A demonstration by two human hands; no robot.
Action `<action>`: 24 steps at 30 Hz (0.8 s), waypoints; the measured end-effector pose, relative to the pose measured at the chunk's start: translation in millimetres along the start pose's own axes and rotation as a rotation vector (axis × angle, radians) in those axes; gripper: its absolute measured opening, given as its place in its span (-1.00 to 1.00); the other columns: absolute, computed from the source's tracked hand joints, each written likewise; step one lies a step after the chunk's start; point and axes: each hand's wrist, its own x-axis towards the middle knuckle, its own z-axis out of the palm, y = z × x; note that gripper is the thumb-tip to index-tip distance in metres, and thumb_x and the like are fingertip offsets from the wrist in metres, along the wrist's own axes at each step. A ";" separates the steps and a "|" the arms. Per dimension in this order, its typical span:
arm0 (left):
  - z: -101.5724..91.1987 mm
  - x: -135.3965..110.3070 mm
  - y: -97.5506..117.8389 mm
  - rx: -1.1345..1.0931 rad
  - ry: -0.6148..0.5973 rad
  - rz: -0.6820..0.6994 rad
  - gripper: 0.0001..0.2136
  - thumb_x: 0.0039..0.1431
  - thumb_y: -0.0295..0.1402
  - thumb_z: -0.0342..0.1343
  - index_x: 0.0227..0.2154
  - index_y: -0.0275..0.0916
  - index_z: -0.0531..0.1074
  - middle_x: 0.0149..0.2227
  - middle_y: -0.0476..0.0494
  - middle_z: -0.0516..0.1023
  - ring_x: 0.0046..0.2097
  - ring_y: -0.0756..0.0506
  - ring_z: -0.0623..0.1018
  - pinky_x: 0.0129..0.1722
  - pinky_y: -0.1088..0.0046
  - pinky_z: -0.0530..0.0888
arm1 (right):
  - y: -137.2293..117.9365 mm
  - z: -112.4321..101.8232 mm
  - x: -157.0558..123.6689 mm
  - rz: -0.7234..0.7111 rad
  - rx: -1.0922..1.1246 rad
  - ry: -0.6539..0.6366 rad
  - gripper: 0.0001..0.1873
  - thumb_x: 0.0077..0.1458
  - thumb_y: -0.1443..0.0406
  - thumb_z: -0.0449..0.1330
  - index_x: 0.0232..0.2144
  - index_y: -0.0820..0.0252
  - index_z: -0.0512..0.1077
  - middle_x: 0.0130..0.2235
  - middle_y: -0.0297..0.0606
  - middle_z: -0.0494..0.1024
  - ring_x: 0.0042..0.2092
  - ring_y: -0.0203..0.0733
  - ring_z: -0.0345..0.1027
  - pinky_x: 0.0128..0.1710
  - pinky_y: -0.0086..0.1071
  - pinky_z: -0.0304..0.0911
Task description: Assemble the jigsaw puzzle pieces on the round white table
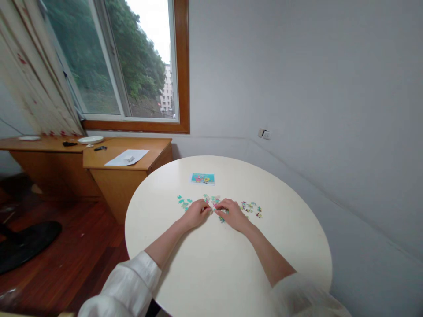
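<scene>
Small jigsaw puzzle pieces lie scattered over the middle of the white table. Teal pieces are to the left, and mixed-colour pieces spread to the right. My left hand and my right hand meet over the middle of the group, fingertips almost touching. Both hands have their fingers pinched. A small light-teal puzzle piece shows between the fingertips; the fingers partly cover it. Beyond the pieces lies a teal picture card with colourful cartoon figures.
Left of the table stands a wooden desk bearing a paper sheet, a white plate and small dark items. A window is above it. The wall with a socket runs behind and to the right. A black round base stands on the floor.
</scene>
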 end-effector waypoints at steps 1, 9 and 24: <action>-0.1 0.0 -0.2 -0.003 0.011 -0.015 -0.78 0.06 -0.39 -0.07 -0.48 -0.33 0.47 -0.47 -0.13 0.46 -0.42 0.00 0.37 -0.39 0.52 0.27 | 0.2 0.3 0.1 -0.003 0.003 0.001 -0.88 -0.03 0.28 0.16 -0.40 0.13 0.49 -0.30 -0.28 0.49 -0.20 -0.21 0.29 -0.14 -0.28 0.07; -5.4 -0.5 -8.1 -0.178 0.070 -0.213 -0.74 0.07 -0.29 -0.09 -0.53 -0.33 0.42 -0.61 -0.07 0.46 -0.55 0.03 0.36 -0.50 0.53 0.25 | 1.0 2.2 -0.3 0.005 0.032 0.031 -0.88 -0.02 0.29 0.14 -0.42 0.15 0.48 -0.31 -0.26 0.49 -0.21 -0.20 0.30 -0.15 -0.30 0.10; -34.6 4.7 -30.3 -0.422 0.209 -0.287 -0.88 -0.08 -0.37 0.04 -0.47 -0.33 0.37 -0.58 -0.05 0.46 -0.50 0.01 0.44 -0.51 0.54 0.31 | -1.2 2.1 -0.5 0.000 0.054 0.030 -0.86 -0.01 0.29 0.11 -0.42 0.16 0.47 -0.32 -0.25 0.49 -0.20 -0.19 0.30 -0.16 -0.30 0.12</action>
